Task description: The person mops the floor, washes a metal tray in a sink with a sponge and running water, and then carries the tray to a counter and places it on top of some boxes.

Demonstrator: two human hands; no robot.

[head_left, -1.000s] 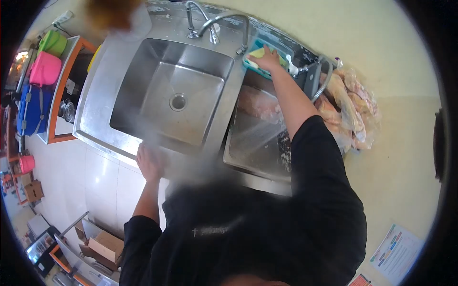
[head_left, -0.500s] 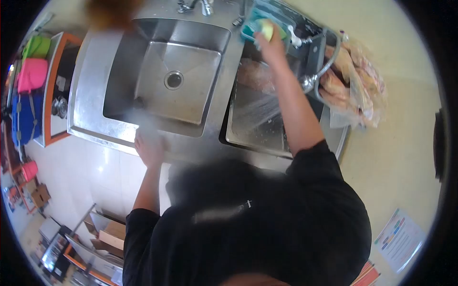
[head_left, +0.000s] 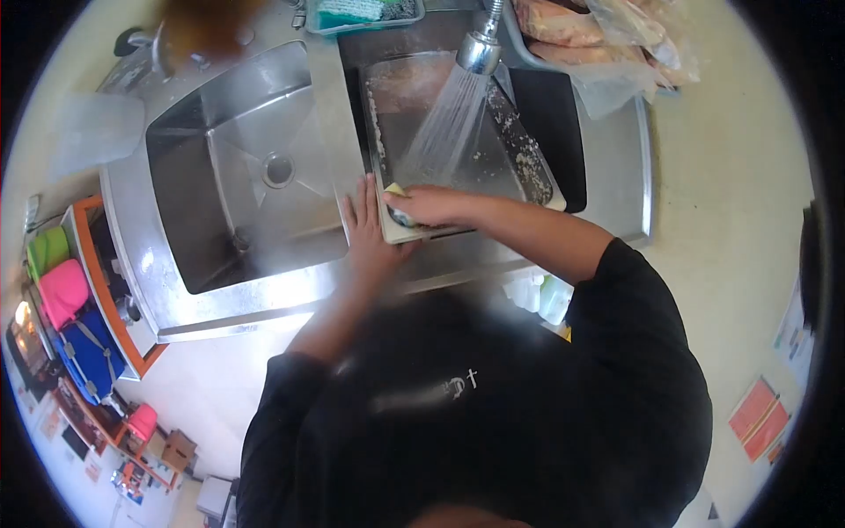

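My right hand [head_left: 424,206] is closed on a yellow sponge [head_left: 395,189], pressed to the near left corner of a metal tray [head_left: 475,163] in the right basin. Beside it, my left hand [head_left: 370,231] lies with fingers stretched out at the tray's left corner and the sink edge. Above the tray, a spray head [head_left: 478,53] sends water down onto it. White bits cling to the tray's left and right sides. Reddish, murky water or residue shows at its far end.
The left basin [head_left: 280,211] has a round drain. Behind the right basin sits a teal container [head_left: 326,24] with scrubbing pads. Plastic-wrapped raw meat [head_left: 563,26] fills a grey tub at the back right. Colored bags [head_left: 66,290] are on a shelf at far left.
My right hand has come from the teal container to the tray's near corner with the sponge. My left hand has moved right, to the tray. The view has shifted.
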